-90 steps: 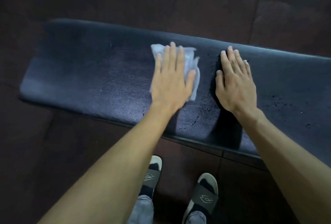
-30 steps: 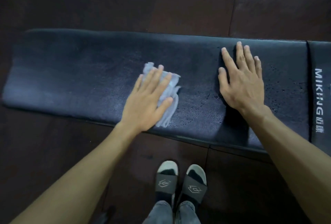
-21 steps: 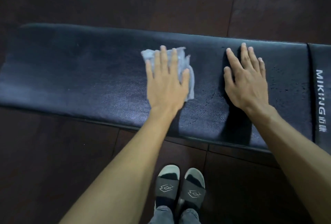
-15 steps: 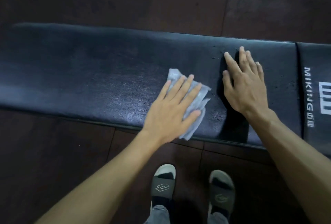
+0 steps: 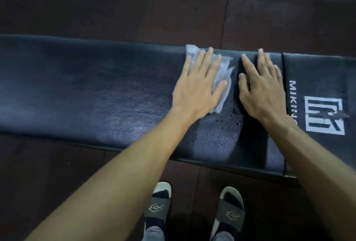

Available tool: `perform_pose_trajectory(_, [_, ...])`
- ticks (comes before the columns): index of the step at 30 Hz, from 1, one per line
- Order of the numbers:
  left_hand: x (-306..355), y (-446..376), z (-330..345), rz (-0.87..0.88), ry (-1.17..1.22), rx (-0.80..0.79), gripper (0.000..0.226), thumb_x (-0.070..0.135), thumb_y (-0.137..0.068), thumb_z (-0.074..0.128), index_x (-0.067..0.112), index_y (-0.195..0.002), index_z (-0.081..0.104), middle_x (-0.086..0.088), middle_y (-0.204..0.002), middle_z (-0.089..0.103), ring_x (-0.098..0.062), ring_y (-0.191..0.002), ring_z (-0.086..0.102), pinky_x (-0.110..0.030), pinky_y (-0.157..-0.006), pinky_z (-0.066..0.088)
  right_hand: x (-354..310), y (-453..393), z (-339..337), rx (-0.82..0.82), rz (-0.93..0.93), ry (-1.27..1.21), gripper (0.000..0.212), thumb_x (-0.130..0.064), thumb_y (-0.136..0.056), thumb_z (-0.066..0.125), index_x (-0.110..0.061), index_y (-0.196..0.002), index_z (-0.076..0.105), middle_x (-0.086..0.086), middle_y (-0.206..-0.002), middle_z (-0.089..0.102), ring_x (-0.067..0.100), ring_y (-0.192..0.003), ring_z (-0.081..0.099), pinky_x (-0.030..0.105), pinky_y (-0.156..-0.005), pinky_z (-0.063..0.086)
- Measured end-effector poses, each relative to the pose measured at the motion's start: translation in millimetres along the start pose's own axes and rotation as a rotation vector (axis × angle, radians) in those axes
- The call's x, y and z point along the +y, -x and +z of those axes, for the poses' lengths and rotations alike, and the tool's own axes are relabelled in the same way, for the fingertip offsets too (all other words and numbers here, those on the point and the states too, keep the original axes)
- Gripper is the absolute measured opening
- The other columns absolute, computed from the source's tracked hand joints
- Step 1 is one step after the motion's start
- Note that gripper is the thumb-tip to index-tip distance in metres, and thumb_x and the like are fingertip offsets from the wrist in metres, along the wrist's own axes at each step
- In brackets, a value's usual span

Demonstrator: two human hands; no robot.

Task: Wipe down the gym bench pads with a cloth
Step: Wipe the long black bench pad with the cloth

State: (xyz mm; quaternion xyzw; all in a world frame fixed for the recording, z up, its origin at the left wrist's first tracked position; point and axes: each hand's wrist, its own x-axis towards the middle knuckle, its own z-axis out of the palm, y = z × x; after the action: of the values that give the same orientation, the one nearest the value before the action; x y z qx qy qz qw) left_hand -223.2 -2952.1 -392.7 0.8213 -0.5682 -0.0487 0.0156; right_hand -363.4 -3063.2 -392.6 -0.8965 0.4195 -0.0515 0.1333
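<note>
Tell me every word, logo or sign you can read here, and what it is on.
"MIKI...": white letters on the right bench pad; the rest is blurred and hidden by the right hand.
White block logo on that pad: no readable letters.
Outline emblems on both slippers: no text.

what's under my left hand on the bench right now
Under the left hand lies the pale cloth, pressed flat on the long black bench pad. Its edges show beyond the fingertips and beside the thumb; the cloth's middle and the pad beneath it are covered.
</note>
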Motion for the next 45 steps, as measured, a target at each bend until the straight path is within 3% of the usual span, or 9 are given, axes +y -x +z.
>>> perform_pose_trajectory(4, [-11.3,81.5,-2.8,0.119,0.025,-0.066,0.073,0.055,-0.105,0.024,0.013,-0.164,0.016,-0.007,-0.172,0.009,-0.02,-0.159,0.005,-0.048,-0.128,0.009,3.4,2.1,1.2,0.007,-0.03,-0.013,0.053,-0.033,-0.107,0.036,-0.024,-0.159,0.029,0.015,-0.169,0.014,0.027,-0.158,0.009,0.044,-0.127,0.009])
perform_pose_trajectory(9, [-39.0,58.8,-4.0,-0.274,0.028,-0.045,0.079,0.056,-0.104,0.022,0.006,-0.163,0.006,-0.014,-0.172,0.003,-0.024,-0.16,-0.001,-0.047,-0.129,0.001,5.6,-1.0,-3.4,-0.024,-0.049,-0.032,0.054,-0.032,-0.107,0.036,-0.023,-0.16,0.029,0.016,-0.169,0.013,0.028,-0.157,0.009,0.044,-0.126,0.009])
perform_pose_trajectory(12, [-19.4,2.2,-2.9,-0.365,0.028,0.013,0.08,0.055,-0.104,0.018,0.0,-0.162,0.011,-0.02,-0.17,0.011,-0.029,-0.159,0.006,-0.049,-0.129,0.002,15.2,-0.7,-5.6,-0.034,-0.08,-0.044,0.055,-0.031,-0.107,0.035,-0.02,-0.16,0.028,0.017,-0.168,0.016,0.029,-0.157,0.012,0.045,-0.126,0.011])
perform_pose_trajectory(17, [40.7,-15.7,3.1,-0.167,-0.024,0.008,0.079,0.054,-0.105,0.014,-0.002,-0.161,0.012,-0.023,-0.169,0.012,-0.032,-0.158,0.008,-0.048,-0.129,0.005,30.8,3.1,-14.7,-0.049,-0.115,-0.015,0.056,-0.028,-0.106,0.035,-0.013,-0.16,0.026,0.018,-0.168,0.016,0.03,-0.157,0.013,0.045,-0.127,0.008])
perform_pose_trajectory(25, [43.3,105.6,3.6,0.072,0.077,-0.051,0.076,0.053,-0.106,0.027,0.001,-0.161,0.017,-0.016,-0.171,0.011,-0.025,-0.159,0.007,-0.044,-0.129,0.009,28.8,22.3,-10.9,-0.058,-0.114,-0.01,0.056,-0.026,-0.106,0.033,-0.015,-0.16,0.026,0.018,-0.169,0.014,0.031,-0.157,0.01,0.047,-0.127,0.007])
perform_pose_trajectory(30, [-24.2,121.0,1.9,-0.126,0.075,-0.023,0.075,0.051,-0.105,0.027,0.004,-0.162,0.015,-0.013,-0.171,0.01,-0.024,-0.159,0.006,-0.042,-0.129,0.007,24.4,26.0,-3.7,-0.023,-0.109,-0.015,0.059,-0.03,-0.103,0.028,-0.016,-0.16,0.026,0.019,-0.169,0.012,0.033,-0.157,0.008,0.047,-0.127,0.008])
perform_pose_trajectory(36, [-38.3,28.0,4.0,-0.456,0.032,0.064,0.075,0.049,-0.105,0.02,0.0,-0.161,0.014,-0.019,-0.17,0.013,-0.03,-0.158,0.01,-0.047,-0.129,0.007,29.3,24.7,-1.4,-0.008,-0.13,-0.031,0.055,-0.024,-0.105,0.034,-0.016,-0.159,0.028,0.02,-0.168,0.013,0.032,-0.157,0.008,0.046,-0.127,0.008])
perform_pose_trajectory(41, [15.7,-33.6,3.2,-0.241,-0.02,0.019,0.072,0.049,-0.107,0.015,0.001,-0.162,0.011,-0.017,-0.171,0.011,-0.027,-0.159,0.008,-0.046,-0.129,0.005,46.6,21.1,-11.7,0.027,-0.128,-0.055,0.054,-0.02,-0.106,0.035,-0.013,-0.159,0.029,0.018,-0.168,0.017,0.03,-0.157,0.011,0.045,-0.127,0.01])
perform_pose_trajectory(45, [64.8,-16.8,5.9,-0.018,-0.024,-0.006,0.072,0.05,-0.107,0.012,0.004,-0.162,0.011,-0.015,-0.171,0.01,-0.027,-0.159,0.006,-0.047,-0.129,0.006,68.7,25.9,-17.4,0.007,-0.091,-0.058,0.054,-0.02,-0.106,0.035,-0.011,-0.159,0.029,0.02,-0.168,0.015,0.032,-0.157,0.011,0.048,-0.127,0.013])
